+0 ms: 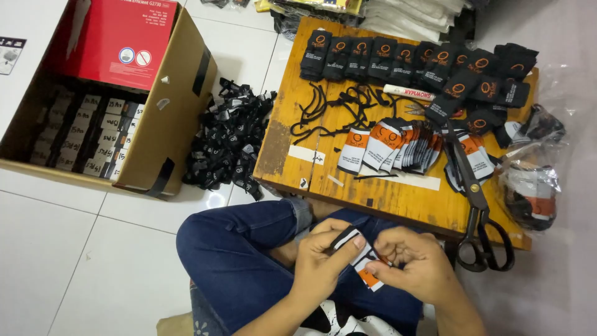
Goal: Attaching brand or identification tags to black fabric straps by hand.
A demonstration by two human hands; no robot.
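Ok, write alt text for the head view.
Both hands, left hand and right hand, hold a white-and-orange paper tag over the person's lap. Ahead, a low wooden table carries more tags, black folded items and large scissors.

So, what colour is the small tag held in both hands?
The tag is white with an orange band and black trim; the head view shows it.

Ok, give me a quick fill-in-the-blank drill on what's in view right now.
1. Both hands, left hand and right hand, hold a white and ____ tag.
2. The big scissors lie on the ____ table.
3. The cardboard box stands on the ____.

Missing: orange; wooden; floor
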